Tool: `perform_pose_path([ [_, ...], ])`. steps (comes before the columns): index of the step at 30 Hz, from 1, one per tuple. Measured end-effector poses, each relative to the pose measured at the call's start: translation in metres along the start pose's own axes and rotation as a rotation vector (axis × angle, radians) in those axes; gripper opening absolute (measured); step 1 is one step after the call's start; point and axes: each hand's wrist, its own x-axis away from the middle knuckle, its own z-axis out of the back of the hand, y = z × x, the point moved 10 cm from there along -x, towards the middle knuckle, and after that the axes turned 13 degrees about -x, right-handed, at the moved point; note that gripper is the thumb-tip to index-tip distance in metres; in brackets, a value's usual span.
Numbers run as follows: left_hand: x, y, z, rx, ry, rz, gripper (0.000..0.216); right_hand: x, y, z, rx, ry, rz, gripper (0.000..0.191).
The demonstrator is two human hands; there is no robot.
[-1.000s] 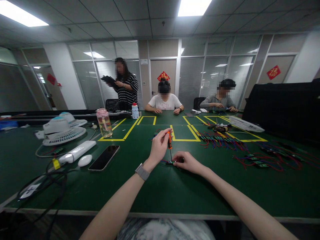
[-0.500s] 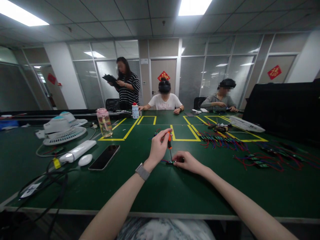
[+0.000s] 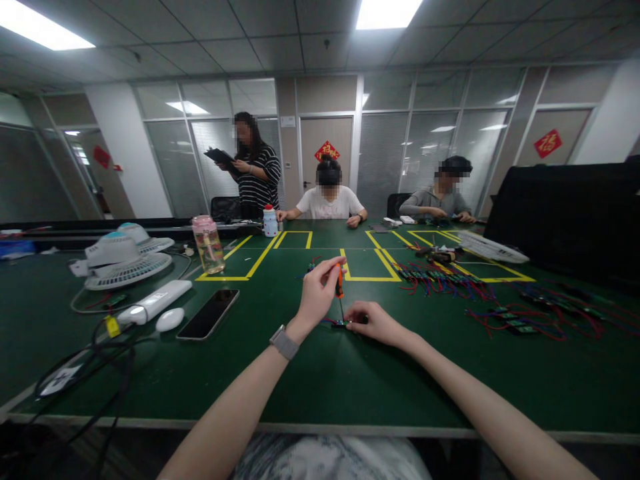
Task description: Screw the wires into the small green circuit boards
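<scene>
My left hand (image 3: 316, 295) is closed around the orange handle of a small screwdriver (image 3: 339, 285), held upright with its tip down on a small green circuit board (image 3: 341, 324) on the green table (image 3: 320, 380). My right hand (image 3: 374, 321) pinches that board from the right and holds it flat. Thin coloured wires trail from the board toward the left. A watch sits on my left wrist.
A phone (image 3: 208, 315), white mouse (image 3: 170, 319), white power bank (image 3: 155, 301), fans (image 3: 126, 261) and a pink bottle (image 3: 208, 245) lie to the left. Wired boards (image 3: 505, 313) are spread at right. Black cables (image 3: 85, 373) loop near the left edge. Three people are at the far side.
</scene>
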Motion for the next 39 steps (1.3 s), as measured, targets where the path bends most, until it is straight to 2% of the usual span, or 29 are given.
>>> perform_pose_path([
  [6,0.002,0.007,0.008,-0.127,0.076,-0.045,0.019,0.000,0.000,0.001,-0.009,0.004,-0.004,0.016],
  [14,-0.001,0.000,-0.005,-0.016,-0.054,0.001,0.029,0.001,-0.003,0.000,-0.020,-0.003,-0.002,0.015],
  [21,0.002,0.012,0.015,-0.302,0.122,-0.077,0.017,0.000,0.000,0.000,-0.017,0.004,-0.002,0.015],
  [24,0.002,0.012,0.009,-0.257,0.065,-0.084,0.026,0.000,0.001,0.000,-0.019,0.003,0.000,0.016],
  [28,0.001,0.003,-0.002,-0.093,-0.021,-0.025,0.031,-0.001,0.001,0.000,-0.002,0.002,0.011,0.015],
  [34,0.004,0.004,0.002,-0.163,0.034,-0.048,0.022,-0.002,0.003,0.000,0.015,0.013,0.015,0.014],
  [39,0.004,0.007,0.001,-0.171,0.018,-0.072,0.031,-0.001,0.001,0.000,-0.002,0.006,0.008,0.015],
])
